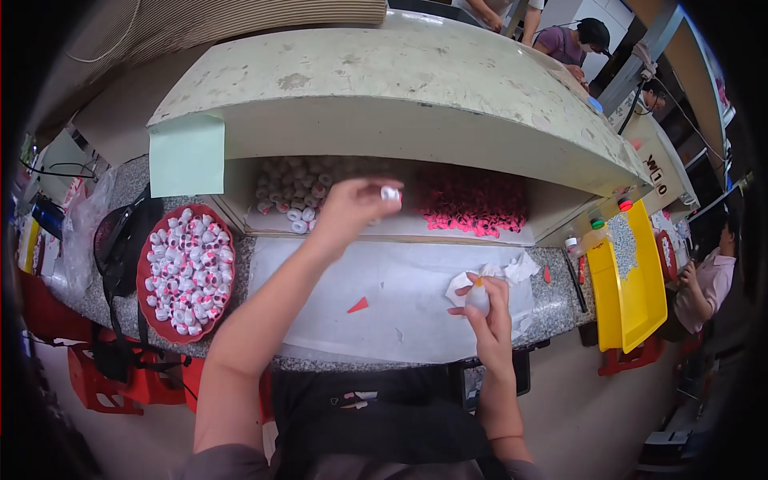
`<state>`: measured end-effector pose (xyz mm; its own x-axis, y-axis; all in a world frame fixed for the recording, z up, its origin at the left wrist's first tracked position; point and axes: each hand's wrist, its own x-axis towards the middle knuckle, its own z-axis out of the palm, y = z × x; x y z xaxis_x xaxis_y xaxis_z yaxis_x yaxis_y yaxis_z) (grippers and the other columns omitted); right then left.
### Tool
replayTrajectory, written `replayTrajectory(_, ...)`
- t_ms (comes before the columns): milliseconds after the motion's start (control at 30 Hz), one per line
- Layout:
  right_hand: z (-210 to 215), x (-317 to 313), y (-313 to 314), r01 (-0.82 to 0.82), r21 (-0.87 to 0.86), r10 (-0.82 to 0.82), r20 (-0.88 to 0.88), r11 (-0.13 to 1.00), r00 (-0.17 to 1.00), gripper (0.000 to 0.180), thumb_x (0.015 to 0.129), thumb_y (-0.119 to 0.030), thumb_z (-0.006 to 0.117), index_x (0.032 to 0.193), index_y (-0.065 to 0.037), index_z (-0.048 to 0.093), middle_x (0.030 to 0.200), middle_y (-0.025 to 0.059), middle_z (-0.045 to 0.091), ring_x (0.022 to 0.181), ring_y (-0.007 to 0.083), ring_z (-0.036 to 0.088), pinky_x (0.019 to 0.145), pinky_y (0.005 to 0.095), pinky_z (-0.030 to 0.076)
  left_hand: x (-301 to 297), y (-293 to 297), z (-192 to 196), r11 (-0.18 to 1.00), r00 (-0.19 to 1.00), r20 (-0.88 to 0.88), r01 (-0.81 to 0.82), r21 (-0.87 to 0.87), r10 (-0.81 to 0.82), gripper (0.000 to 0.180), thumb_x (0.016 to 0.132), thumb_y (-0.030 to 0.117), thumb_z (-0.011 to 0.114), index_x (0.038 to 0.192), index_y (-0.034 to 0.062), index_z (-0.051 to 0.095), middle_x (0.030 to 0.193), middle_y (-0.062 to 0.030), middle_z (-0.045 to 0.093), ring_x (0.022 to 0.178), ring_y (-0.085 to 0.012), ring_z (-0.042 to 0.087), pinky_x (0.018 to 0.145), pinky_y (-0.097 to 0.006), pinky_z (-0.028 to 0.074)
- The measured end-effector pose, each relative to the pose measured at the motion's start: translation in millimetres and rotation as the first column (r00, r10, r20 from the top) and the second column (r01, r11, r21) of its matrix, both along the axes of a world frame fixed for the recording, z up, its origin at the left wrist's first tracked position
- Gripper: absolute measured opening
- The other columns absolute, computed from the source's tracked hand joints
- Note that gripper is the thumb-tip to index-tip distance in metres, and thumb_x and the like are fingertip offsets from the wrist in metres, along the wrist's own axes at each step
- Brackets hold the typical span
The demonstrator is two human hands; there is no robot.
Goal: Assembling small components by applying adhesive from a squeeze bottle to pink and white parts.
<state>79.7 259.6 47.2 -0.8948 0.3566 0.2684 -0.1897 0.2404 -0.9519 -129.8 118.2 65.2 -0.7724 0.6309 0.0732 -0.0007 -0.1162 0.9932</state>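
At the mouth of the shelf, my left hand (358,210) pinches a small white piece with a pink patch (391,194) between thumb and fingers. White rounded pieces (292,188) lie heaped behind it in the shelf's left part. Bright pink pieces (472,212) are piled in the right part. Lower down on the right, my right hand (494,320) is closed around a small translucent squeeze bottle (478,298), its orange tip pointing up. Crumpled white tissue (459,288) sits just beside the bottle. Beneath both hands spreads a white sheet (336,276).
A red bowl (150,308) full of white-and-pink pieces stands left. On the sheet lies a red triangular scrap (358,305). To the right are a black pen-like tool (575,282), small capped bottles (624,204) and a yellow tray (611,320). Other people work beyond the shelf.
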Motion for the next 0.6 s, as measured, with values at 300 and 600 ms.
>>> replayTrajectory(300, -1, 1, -61, -0.002, -0.49, -0.069, -0.127, 0.872, 0.989, 0.035, 0.066, -0.01, 0.067, 0.087, -0.003, 0.039, 0.094, 0.0085, 0.043, 0.072, 0.0151, 0.05, 0.053, 0.0247, 0.046, 123, -84, -46, 0.896, 0.881, 0.471, -0.185, 0.403, -0.03, 0.021, 0.077, -0.001, 0.053, 0.098, -0.0014, 0.053, 0.095, -0.0113, 0.056, 0.083, -0.0169, 0.057, 0.078, -0.03, 0.046)
replayTrajectory(600, 3, 3, -88, 0.057, 0.109, -0.003, -0.438, 0.992, 0.899, 0.038, 0.066, -0.021, 0.071, 0.085, -0.007, 0.041, 0.078, 0.006, 0.044, 0.058, 0.0124, 0.042, 0.051, 0.0225, 0.039, 142, -88, -60, 0.867, 0.891, 0.453, -0.232, 0.441, 0.008, 0.036, 0.073, 0.002, 0.059, 0.106, 0.0011, 0.046, 0.102, -0.0136, 0.052, 0.092, -0.0188, 0.053, 0.083, -0.034, 0.044)
